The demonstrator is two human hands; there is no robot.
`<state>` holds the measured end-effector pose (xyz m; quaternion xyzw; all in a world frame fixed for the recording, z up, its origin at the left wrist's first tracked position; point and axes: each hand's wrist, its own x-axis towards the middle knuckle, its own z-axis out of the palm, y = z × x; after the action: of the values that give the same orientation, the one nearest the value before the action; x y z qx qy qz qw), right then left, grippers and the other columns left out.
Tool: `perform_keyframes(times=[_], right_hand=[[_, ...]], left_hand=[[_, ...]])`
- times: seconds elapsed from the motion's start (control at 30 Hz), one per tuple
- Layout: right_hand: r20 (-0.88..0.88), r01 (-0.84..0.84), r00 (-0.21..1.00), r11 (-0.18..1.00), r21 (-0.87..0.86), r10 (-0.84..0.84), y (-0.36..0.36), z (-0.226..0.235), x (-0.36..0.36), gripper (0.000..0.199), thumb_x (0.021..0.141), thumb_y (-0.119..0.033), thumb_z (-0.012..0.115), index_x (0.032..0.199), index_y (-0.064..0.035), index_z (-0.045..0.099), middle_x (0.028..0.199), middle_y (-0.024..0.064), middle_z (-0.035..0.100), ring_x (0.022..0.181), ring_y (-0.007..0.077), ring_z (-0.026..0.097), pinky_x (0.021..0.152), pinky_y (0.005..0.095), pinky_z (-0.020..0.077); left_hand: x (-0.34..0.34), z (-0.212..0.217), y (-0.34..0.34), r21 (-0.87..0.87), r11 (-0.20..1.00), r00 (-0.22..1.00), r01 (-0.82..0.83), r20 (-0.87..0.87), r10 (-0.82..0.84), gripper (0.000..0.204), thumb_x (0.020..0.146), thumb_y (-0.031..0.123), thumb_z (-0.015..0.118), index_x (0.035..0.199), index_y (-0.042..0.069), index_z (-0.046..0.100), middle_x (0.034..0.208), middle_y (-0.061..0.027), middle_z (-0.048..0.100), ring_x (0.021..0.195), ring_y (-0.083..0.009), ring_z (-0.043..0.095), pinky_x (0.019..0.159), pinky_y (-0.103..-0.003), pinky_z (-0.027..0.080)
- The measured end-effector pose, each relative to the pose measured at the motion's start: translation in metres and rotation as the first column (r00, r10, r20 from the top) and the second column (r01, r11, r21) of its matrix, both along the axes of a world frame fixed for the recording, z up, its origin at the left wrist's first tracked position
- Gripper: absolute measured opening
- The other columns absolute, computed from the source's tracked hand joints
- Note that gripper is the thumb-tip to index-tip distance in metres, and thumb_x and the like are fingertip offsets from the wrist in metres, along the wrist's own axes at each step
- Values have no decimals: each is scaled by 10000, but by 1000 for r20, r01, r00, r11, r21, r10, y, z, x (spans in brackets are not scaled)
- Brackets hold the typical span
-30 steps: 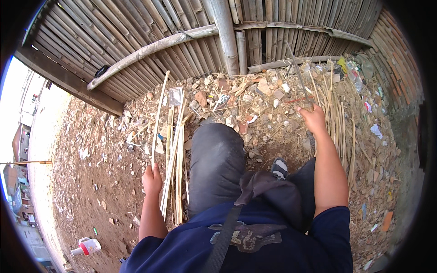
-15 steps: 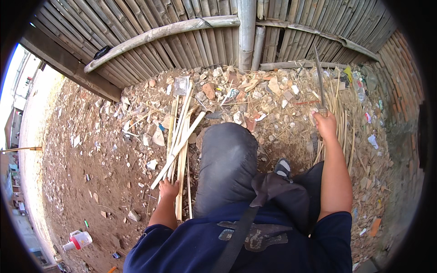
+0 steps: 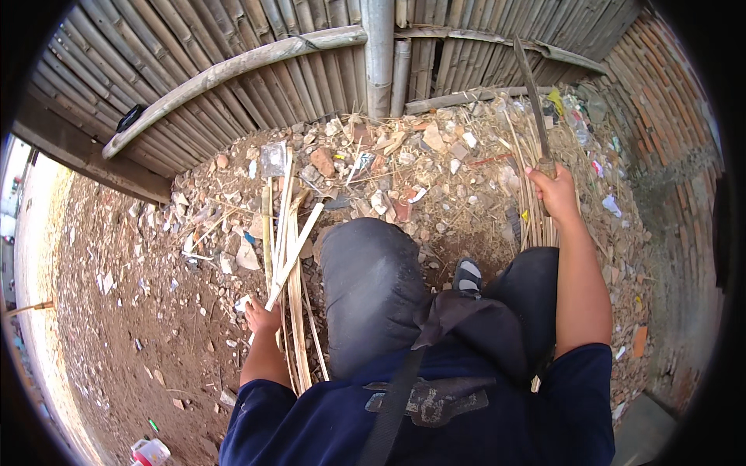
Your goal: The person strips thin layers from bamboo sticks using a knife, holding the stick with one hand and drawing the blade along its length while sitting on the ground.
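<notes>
My left hand (image 3: pixel 262 316) is closed round a pale bamboo strip (image 3: pixel 298 247), which slants up and away to the right. That strip crosses over a pile of split bamboo strips (image 3: pixel 294 311) lying on the ground left of my knee. In my right hand (image 3: pixel 554 190) is the handle of a machete (image 3: pixel 532 97). Its long dark blade points up and away from me, towards the fence. Below and beyond the right hand lies a second bundle of thin bamboo strips (image 3: pixel 534 225), partly hidden by my forearm and leg.
A bamboo fence (image 3: pixel 256 85) with a thick upright post (image 3: pixel 378 62) stands ahead. To the right is a brick wall (image 3: pixel 660 85). Stones, brick pieces and litter cover the dirt. A white and red plastic container (image 3: pixel 150 452) lies at lower left.
My left hand has taken hold of the slanting bamboo strip, whose lower end now passes the hand. The machete is still in my right hand, and the view has shifted.
</notes>
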<state>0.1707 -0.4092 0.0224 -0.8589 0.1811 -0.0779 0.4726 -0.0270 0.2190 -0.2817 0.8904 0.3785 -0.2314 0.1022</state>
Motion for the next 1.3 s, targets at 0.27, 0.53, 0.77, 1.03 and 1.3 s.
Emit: perform_keyframes(times=[0.27,0.53,0.77,1.03,1.3], right_hand=[[-18,268,962,956,-122,-272,-108,-13,-93,240,849,-216,789,902,-28,651,615,-21,554,489,95,458,486,286,359],[-246,478,837,872,-102,-488,-169,-87,-228,209,852,-183,766,869,-28,626,652,11,573,526,130,505,507,319,394],[-333,551,733,804,-222,-594,-222,-196,-310,286,812,-264,785,906,-27,655,773,89,643,675,181,609,623,362,487],[-441,471,672,802,-367,-596,-250,-245,-344,627,748,-417,784,1185,24,692,1174,276,684,1101,399,658,963,445,505],[-464,564,601,756,-332,-651,-287,-286,-386,472,720,-301,745,1058,26,712,1041,293,693,987,433,674,878,471,534]], left_hand=[[18,-59,20,-183,982,983,38,-171,-70,790,951,540,543,1574,139,270,1504,-280,407,1351,-445,475,1108,-531,407],[14,-33,1,-124,981,972,151,-161,-170,836,932,521,549,1564,37,294,1477,-312,457,1368,-423,471,1141,-482,392],[-22,-45,-11,-13,995,988,94,-121,-95,819,935,526,572,1563,75,302,1422,-264,539,1306,-394,539,1106,-465,423],[-17,-13,-61,-79,995,997,61,-45,-65,781,948,504,563,1553,77,315,1417,-249,546,1292,-381,547,1092,-458,430],[2,23,-113,-158,985,997,73,-1,-74,743,961,482,555,1542,78,328,1412,-234,553,1278,-367,555,1078,-452,438]])
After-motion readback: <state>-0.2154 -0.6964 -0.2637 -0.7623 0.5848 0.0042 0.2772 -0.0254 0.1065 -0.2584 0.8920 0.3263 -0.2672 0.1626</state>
